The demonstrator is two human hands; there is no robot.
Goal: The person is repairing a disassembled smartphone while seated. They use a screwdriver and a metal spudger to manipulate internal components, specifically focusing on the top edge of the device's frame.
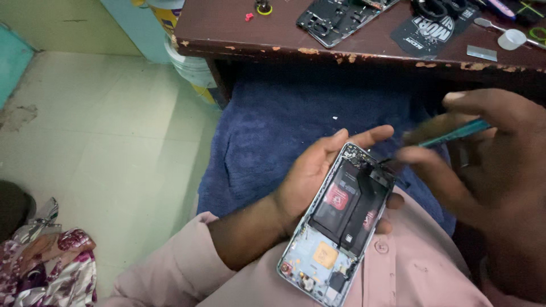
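Smartphone with its back cover already off is lying face down in the left hand, held over the person's lap, near the middle of the view. Its black battery, a small gold square part and the boards at both ends are showing, so the opening-up appears done and the inside work looks under way rather than finished. The left hand's fingers are curling around the far edge and underside of the frame, cradling it. The right hand, blurred and close to the camera, is pinching a thin teal tool between thumb and fingers, and the tool's dark tip is touching the far end of the phone, just beside the battery's top corner. The battery is sitting in its bay, not lifted as far as I can tell. On the far wooden table another stripped phone frame is lying, with a black printed card to its right. A blue towel is covering the lap below the table.
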